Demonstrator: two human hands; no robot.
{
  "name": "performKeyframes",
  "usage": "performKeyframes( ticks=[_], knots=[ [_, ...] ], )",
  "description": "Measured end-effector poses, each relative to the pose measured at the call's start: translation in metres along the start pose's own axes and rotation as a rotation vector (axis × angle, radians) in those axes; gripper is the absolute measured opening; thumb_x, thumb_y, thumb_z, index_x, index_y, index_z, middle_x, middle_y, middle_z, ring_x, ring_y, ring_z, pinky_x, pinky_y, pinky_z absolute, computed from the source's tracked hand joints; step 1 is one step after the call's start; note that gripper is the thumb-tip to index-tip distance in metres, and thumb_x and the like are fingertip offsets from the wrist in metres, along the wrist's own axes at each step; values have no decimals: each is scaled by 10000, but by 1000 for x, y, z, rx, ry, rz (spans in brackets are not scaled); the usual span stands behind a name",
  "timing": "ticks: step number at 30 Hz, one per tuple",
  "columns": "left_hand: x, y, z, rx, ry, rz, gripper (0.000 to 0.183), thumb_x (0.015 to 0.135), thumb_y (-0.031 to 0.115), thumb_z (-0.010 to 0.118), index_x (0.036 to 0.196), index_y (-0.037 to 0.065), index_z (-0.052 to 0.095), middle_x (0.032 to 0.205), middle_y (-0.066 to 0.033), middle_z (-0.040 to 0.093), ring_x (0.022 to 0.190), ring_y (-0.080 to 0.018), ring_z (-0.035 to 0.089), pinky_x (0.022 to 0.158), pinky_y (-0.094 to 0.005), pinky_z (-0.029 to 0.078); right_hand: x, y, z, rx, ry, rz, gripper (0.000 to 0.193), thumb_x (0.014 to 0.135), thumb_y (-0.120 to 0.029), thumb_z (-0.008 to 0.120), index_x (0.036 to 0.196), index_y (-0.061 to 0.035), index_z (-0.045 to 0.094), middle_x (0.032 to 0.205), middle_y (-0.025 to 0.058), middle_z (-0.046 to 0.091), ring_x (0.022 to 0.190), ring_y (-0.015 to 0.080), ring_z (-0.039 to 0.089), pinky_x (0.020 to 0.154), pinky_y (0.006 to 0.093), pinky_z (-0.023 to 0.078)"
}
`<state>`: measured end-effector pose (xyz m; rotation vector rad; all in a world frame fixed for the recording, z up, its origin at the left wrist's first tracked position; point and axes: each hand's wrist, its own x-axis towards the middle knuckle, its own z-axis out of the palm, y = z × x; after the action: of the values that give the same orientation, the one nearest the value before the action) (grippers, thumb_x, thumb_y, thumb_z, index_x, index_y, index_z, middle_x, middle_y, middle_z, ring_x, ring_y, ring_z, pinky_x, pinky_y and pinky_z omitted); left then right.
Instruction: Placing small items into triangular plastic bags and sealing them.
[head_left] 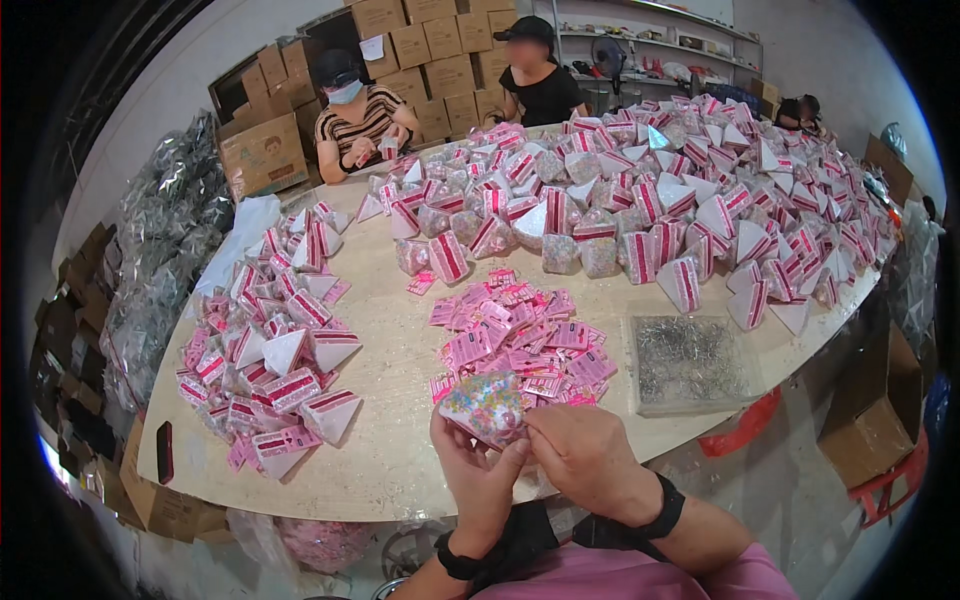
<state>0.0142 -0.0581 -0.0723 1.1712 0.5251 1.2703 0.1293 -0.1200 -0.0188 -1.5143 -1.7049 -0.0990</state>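
Observation:
A cake-slice-shaped piece [485, 405] with a white top and many-coloured sprinkles is tilted up above the near side of the table. My left hand [472, 478] wraps it from below, thumb on its near side. Close against its right edge, my right hand [588, 462] is closed in a pinch; whatever sits between those fingertips is hidden. Just beyond both hands lies a loose heap of pink printed cards [520, 335]. To the right of the heap, a clear shallow box [690, 407] holds many small silvery metal pieces.
Finished-looking slices with pink cards form a pile [290, 350] on the left. A far larger pile of slices [600, 200] covers the table's far and right side. A dark phone [165, 452] lies at the left edge. Across the table [390, 400], people sit working; cartons [440, 70] are stacked behind them.

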Motion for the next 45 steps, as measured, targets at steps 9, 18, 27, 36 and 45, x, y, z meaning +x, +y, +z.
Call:
performKeyframes(
  ticks=[9,18,27,36,45],
  knots=[
    [-3,3,-1,87,13,12,929,698,107,786,1375,26,155,1286,-133,358,1175,-226,403,985,-350,360,-1,-2,4,-51,55,-51,145,741,-41,600,883,-32,577,690,109,552,598,297,557,529,394,434],
    [-1,-3,-3,174,16,96,917,702,123,787,1364,8,163,1269,-137,361,1164,-219,406,990,-348,343,-1,-4,6,-94,45,-49,152,732,-47,601,879,-27,571,669,112,536,581,303,542,524,401,421],
    [-3,2,2,149,26,24,911,712,156,785,1362,3,165,1259,-133,370,1161,-224,407,983,-348,347,-1,2,6,-86,55,-56,159,721,-38,604,877,-24,577,671,104,536,578,294,539,522,393,416],
    [-5,-5,1,347,52,170,913,689,77,776,1358,-21,164,1228,-152,383,1130,-223,428,955,-347,367,0,6,4,-93,37,-50,103,730,-50,600,823,-42,557,656,105,512,590,291,542,526,399,413],
    [-2,-12,-9,430,-40,152,898,684,77,786,1354,-5,193,1243,-132,399,1132,-217,455,922,-333,423,7,6,4,470,-55,420,126,823,-59,583,916,-22,506,706,127,579,585,224,601,515,354,453]
  ],
)
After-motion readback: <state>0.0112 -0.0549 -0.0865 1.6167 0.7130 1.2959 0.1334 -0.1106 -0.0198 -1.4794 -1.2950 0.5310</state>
